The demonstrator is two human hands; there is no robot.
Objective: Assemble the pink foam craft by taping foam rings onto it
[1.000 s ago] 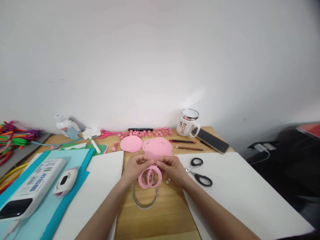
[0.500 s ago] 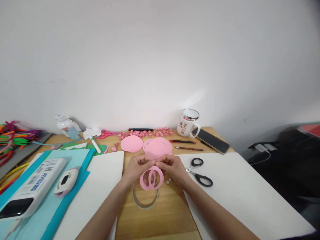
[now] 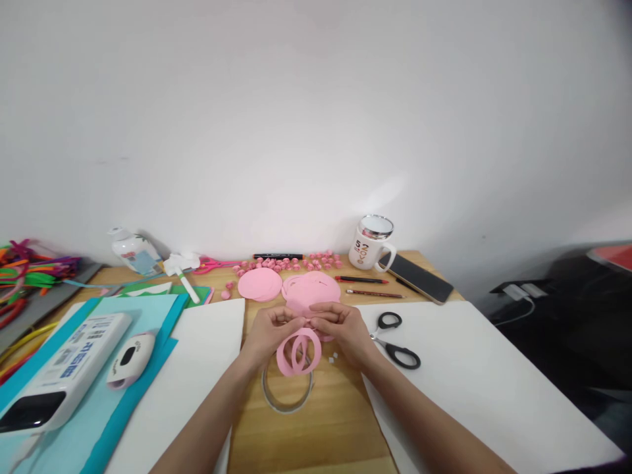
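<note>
Between my hands hangs a piece of looped pink paper strips (image 3: 315,352), pinched at its top. My left hand (image 3: 269,332) closes thumb and fingers on its upper left side. Opposite, my right hand (image 3: 343,329) pinches the same spot, its other fingers stretched a little away. The exact grip point is partly hidden by the fingertips. Below the loops a roll of tape (image 3: 288,408) lies on the wooden table (image 3: 306,441). Tiny white bits (image 3: 333,357) lie beside my right hand. Pink paper circles (image 3: 313,289) are stacked just beyond my fingers, with another stack (image 3: 260,284) to the left.
Black-handled scissors (image 3: 402,355) lie at the right on white paper (image 3: 474,382). Behind stand a mug (image 3: 368,247), a phone (image 3: 419,278), pencils (image 3: 375,293) and small pink paper balls (image 3: 281,264). At left are a white power bank-like device (image 3: 74,362) and teal sheets (image 3: 148,375).
My right hand's fingers have spread slightly, and its wrist has shifted a touch. The pink loops have turned and moved slightly left.
</note>
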